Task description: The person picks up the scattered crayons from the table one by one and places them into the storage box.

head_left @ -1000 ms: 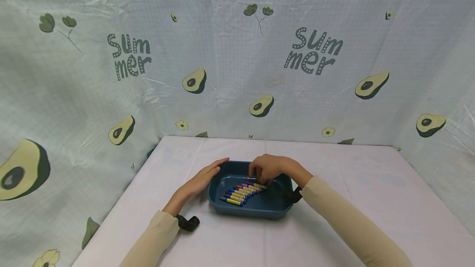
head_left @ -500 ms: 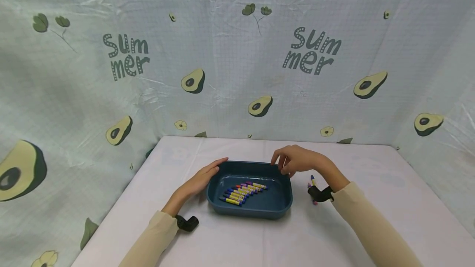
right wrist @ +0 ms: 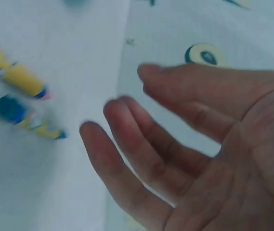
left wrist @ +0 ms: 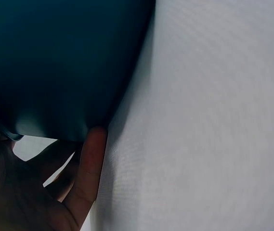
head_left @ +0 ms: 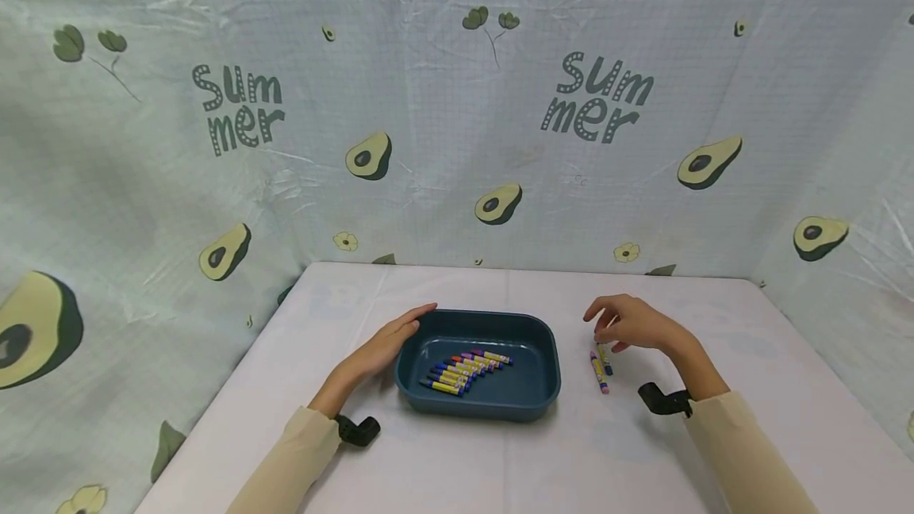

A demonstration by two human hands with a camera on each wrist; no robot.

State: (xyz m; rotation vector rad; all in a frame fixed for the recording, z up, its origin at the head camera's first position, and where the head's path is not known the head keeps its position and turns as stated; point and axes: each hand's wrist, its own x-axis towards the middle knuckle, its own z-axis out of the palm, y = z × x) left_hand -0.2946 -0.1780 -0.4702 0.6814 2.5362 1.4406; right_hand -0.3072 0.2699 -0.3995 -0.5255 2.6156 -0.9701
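A dark teal tray (head_left: 528, 387) stands mid-table, with several crayons (head_left: 464, 371) lying side by side in its left and middle part. My left hand (head_left: 382, 346) rests on the tray's left end with its fingers extended; in the left wrist view the fingers (left wrist: 93, 159) touch the tray's outer wall (left wrist: 55, 72). Right of the tray, two crayons lie on the table: one pink-ended (head_left: 598, 373) and one dark-tipped (head_left: 605, 360). Above them hovers my right hand (head_left: 638, 324), its fingers loosely bent and holding nothing. The right wrist view shows the pink-ended crayon (right wrist: 21, 77) and the green-ended crayon (right wrist: 31, 120) apart from the fingertips.
A white cloth covers the table (head_left: 457, 458). Behind it hangs a pale curtain (head_left: 428, 101) printed with avocados and lettering. Black wrist cameras sit at the left wrist (head_left: 359, 431) and the right wrist (head_left: 664, 400).
My right hand has left the crayons inside the tray, passed over the right rim and come above the two loose crayons. The left hand stays on the tray.
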